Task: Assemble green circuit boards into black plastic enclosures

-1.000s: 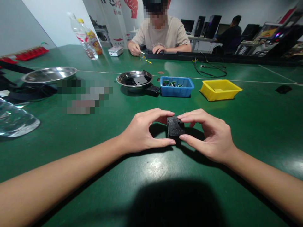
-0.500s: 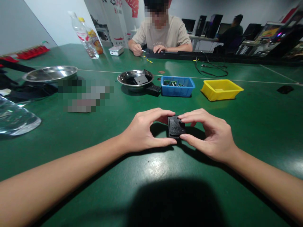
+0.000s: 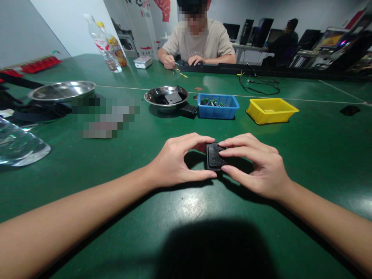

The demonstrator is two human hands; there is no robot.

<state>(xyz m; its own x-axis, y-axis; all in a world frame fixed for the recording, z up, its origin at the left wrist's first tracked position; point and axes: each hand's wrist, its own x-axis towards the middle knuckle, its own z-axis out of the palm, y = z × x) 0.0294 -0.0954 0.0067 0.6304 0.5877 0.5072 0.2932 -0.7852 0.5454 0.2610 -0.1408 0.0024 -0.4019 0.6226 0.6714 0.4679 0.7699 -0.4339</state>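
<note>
From my remote seat I see one change in my right hand (image 3: 260,164): since half a second ago, its second finger (image 3: 240,152) has parted from the forefinger toward the near side. That fingertip now lies across the right part of the box (image 3: 213,158), covering more of its top.

Glare (image 3: 190,205) whitens the green tabletop (image 3: 122,240) beyond a broad dark shadow (image 3: 215,252) (edges look stretched).
</note>
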